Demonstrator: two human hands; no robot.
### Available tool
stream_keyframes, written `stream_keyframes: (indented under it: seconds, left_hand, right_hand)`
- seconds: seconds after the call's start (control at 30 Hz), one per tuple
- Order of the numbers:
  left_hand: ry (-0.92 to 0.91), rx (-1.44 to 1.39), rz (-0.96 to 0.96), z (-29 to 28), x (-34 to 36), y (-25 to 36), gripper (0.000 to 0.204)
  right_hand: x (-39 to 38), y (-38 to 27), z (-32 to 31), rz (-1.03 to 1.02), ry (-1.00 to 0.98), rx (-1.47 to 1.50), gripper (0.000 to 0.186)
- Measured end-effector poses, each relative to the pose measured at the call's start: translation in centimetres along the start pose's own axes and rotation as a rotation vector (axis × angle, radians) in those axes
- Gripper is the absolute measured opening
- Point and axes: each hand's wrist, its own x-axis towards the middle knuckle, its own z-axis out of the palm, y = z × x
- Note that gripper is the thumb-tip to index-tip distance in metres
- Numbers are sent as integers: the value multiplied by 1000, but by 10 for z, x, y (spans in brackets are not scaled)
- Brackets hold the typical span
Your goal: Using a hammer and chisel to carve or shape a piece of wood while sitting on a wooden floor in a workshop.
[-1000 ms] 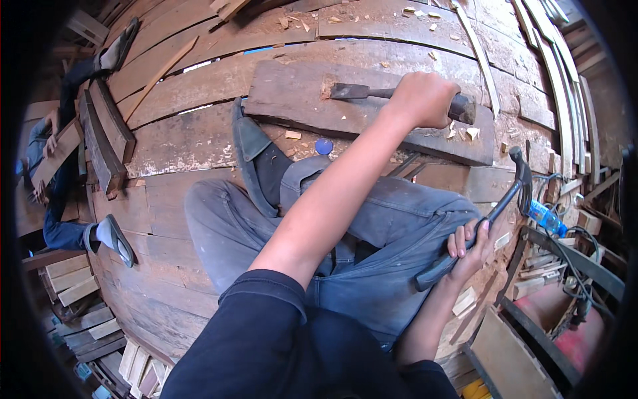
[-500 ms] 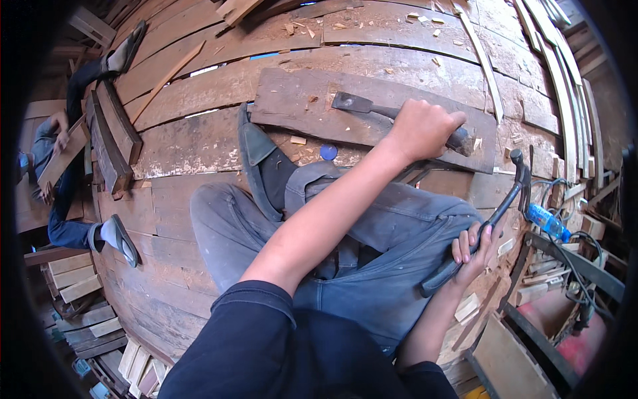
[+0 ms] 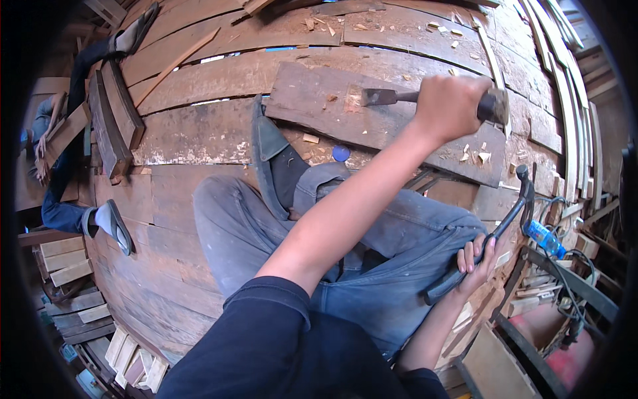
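Observation:
My left hand is wrapped round the handle of a chisel, above a dark reddish-brown plank. The chisel's flat metal blade points left, its edge beside a pale, freshly cut patch in the wood. Whether the blade touches the plank I cannot tell. My right hand grips a claw hammer by its dark handle, near my knee, with the head up and away from the plank. My sandalled foot rests against the plank's near left edge.
Wood chips and a blue round cap lie about. A blue-labelled bottle and cables are at right, near long strips. At far left, another person sits holding a board; stacked wood blocks stand nearby.
My left hand has lifted the chisel's handle up and to the right. Its blade has drawn back from the pale patch, which now shows. The hammer stays in my right hand, about as before.

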Motion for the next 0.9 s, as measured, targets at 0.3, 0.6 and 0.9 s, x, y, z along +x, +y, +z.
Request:
stream_keyframes:
  seconds: [0.3, 0.6, 0.9]
  left_hand:
    - [208, 30, -188, -13, 43, -25, 34]
    - [30, -13, -148, 8, 23, -14, 22]
    - [114, -11, -256, -15, 37, -21, 38]
  right_hand:
    - [0, -2, 7, 15, 29, -64, 54]
    - [30, -71, 36, -452, -111, -495, 55]
    - [66, -126, 121, -688, -169, -514, 55]
